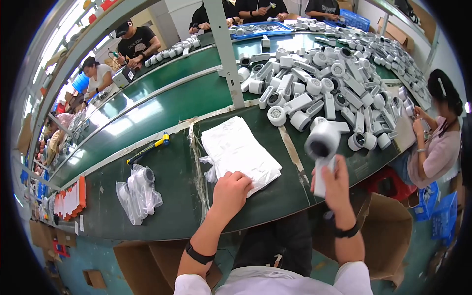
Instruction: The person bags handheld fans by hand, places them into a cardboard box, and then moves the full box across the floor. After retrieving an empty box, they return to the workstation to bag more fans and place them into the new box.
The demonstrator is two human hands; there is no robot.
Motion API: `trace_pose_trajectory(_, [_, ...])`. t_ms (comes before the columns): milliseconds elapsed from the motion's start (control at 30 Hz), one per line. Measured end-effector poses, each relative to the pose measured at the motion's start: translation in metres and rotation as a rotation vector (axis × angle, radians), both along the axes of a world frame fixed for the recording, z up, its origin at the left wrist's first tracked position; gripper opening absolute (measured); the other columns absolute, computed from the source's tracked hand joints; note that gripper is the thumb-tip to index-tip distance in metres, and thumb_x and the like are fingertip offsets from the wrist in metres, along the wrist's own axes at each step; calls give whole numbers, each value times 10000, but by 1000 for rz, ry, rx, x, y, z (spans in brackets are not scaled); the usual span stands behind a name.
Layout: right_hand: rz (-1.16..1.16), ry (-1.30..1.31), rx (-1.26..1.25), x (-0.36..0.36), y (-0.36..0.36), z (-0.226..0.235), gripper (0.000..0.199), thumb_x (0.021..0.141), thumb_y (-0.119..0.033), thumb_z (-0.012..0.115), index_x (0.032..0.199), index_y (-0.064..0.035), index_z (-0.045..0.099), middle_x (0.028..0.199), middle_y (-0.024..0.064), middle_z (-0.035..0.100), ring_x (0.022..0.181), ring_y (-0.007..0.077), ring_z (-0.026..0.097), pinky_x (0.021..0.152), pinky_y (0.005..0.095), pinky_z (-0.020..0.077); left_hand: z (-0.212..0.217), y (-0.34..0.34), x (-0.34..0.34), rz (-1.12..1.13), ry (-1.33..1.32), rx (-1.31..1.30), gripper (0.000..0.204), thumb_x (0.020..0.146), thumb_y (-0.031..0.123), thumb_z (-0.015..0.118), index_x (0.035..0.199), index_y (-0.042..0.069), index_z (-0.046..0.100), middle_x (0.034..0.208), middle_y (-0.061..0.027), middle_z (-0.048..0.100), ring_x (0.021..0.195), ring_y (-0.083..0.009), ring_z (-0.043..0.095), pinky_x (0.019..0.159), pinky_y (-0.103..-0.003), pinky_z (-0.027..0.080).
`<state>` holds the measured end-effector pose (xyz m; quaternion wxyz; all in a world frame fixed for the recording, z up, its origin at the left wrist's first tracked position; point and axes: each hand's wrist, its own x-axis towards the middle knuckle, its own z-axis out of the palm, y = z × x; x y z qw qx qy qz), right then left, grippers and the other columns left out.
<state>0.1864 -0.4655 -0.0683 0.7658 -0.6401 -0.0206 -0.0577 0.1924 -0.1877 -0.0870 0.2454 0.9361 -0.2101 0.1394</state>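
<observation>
Right hand's got a device, left's on the bags

Right hand wraps the handle of the device, head up, at the bags' 3 o'clock. Left forearm points toward 1 o'clock; left hand sits bent, fingers close together, on the bags' 6 o'clock edge. Can't tell if it's pinching any.

One pale-grey plastic device with a round head is at three o'clock, one white plastic stack at centre, one yellow-and-black hand tool at nine, two black wristbands at four and seven; heaped similar devices at two defy counting.
</observation>
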Motion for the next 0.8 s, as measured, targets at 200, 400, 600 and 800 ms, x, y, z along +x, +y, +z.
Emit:
trace_pose_trajectory(200, [119, 225, 129, -44, 40, -20, 320, 875, -83, 661, 1159, -11, 532, 844, 57, 635, 622, 125, 605, 562, 277, 513, 3, -4, 3, 48, 26, -44, 98, 843, 113, 673, 910, 42, 674, 858, -106, 658, 829, -317, 611, 725, -389, 494])
trace_pose_trajectory(400, [212, 274, 302, -45, 63, -28, 206, 902, -88, 660, 1071, -35, 554, 835, 50, 625, 689, 131, 614, 593, 273, 504, 4, -6, 5, 139, 93, -379, 112, 889, 63, 622, 975, -1, 652, 827, -133, 676, 714, -264, 638, 649, -337, 493])
trace_pose_trajectory(600, [408, 369, 49, -48, 53, -17, 289, 903, -124, 645, 1150, -28, 531, 829, 72, 644, 633, 123, 601, 559, 259, 483, 10, -4, 4, 117, 140, -507, 146, 883, 33, 625, 1022, 4, 662, 798, -89, 664, 659, -114, 585, 594, -252, 465])
trace_pose_trajectory(800, [643, 393, -354, -35, 43, 7, 680, 913, -236, 650, 1448, -52, 273, 820, 75, 660, 593, 121, 601, 549, 254, 485, 15, -1, 7, 104, 177, -531, 140, 871, 41, 648, 1006, 13, 674, 824, -78, 671, 681, -133, 602, 634, -259, 488])
